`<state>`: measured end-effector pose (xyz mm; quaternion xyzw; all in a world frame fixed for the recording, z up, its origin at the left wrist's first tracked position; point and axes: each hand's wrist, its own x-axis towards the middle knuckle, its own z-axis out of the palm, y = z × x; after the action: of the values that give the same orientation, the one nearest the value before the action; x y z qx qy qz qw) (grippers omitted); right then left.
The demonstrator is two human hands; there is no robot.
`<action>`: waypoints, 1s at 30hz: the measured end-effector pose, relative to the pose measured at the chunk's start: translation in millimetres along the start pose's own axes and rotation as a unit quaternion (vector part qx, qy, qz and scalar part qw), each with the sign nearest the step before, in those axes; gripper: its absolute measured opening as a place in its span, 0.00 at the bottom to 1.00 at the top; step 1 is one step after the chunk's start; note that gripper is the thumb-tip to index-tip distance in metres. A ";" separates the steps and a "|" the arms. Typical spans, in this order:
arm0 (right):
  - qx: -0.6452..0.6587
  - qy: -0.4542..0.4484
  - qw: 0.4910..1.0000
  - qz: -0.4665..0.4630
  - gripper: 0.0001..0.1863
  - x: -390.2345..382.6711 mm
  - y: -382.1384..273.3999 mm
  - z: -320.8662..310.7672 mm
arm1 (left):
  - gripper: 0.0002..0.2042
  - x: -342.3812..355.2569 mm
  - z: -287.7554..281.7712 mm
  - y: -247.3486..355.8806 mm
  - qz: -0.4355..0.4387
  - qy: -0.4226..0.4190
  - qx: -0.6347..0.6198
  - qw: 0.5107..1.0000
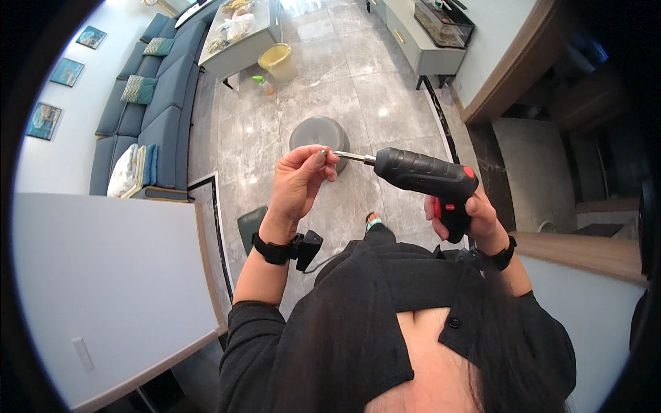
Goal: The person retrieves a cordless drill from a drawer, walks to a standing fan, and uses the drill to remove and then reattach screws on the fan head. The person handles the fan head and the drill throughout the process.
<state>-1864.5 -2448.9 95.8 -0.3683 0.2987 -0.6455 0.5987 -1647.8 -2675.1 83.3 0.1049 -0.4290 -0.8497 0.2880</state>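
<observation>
My right hand [482, 215] is wrapped round the pistol grip of a black cordless screwdriver [423, 172] with red accents. The tool lies nearly level, and its long silver bit [354, 157] points left. At the tip of that bit, my left hand [303, 175] is closed in a pinch, thumb against fingers. A tiny shiny spot shows between the fingertips, too small to name. Both hands are held up in front of my body, above the floor.
Below the hands a round grey stool [318, 131] stands on the tiled floor. A yellow bin [277, 63] and a spray bottle [263, 85] are farther off. White half walls [110, 275] flank me; a blue sofa [162, 89] lines the left, a cabinet [420, 48] the right.
</observation>
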 end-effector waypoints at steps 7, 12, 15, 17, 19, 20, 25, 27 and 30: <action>-0.027 0.022 0.999 0.005 0.40 112.5 -38.7 -73.3 | 0.08 136.3 -27.6 22.9 -0.025 0.002 0.003 1.000; -0.033 0.009 0.999 0.018 0.44 184.9 -62.1 -139.9 | 0.07 224.6 -46.9 27.4 -0.036 0.015 0.029 0.999; -0.027 -0.015 0.999 0.031 0.44 230.0 -85.8 -186.3 | 0.07 279.7 -52.8 28.4 -0.028 0.018 0.028 0.999; -0.022 -0.031 0.998 0.042 0.44 265.1 -109.9 -218.8 | 0.07 320.9 -52.1 32.5 -0.012 0.018 0.026 0.999; -0.007 -0.033 0.998 0.055 0.44 294.2 -133.5 -246.1 | 0.07 358.5 -48.4 35.9 -0.011 0.028 0.017 0.999; -0.008 -0.052 0.996 0.070 0.39 307.1 -148.0 -258.3 | 0.07 376.8 -47.5 39.3 -0.004 0.028 0.011 1.000; 0.006 -0.068 0.995 0.079 0.39 375.3 -185.1 -312.1 | 0.07 447.5 -54.3 47.5 0.010 0.041 -0.038 0.998; 0.016 -0.077 0.993 0.088 0.39 401.2 -189.8 -330.4 | 0.08 469.8 -62.2 47.3 0.012 0.052 -0.053 0.997; 0.017 -0.085 0.991 0.103 0.39 443.7 -191.7 -352.9 | 0.08 504.0 -81.9 52.2 0.015 0.074 -0.054 0.996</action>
<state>-2269.8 -2889.0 112.3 -0.3787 0.2721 -0.5519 0.6913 -2001.4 -3046.2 109.3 0.1449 -0.3617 -0.8571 0.3371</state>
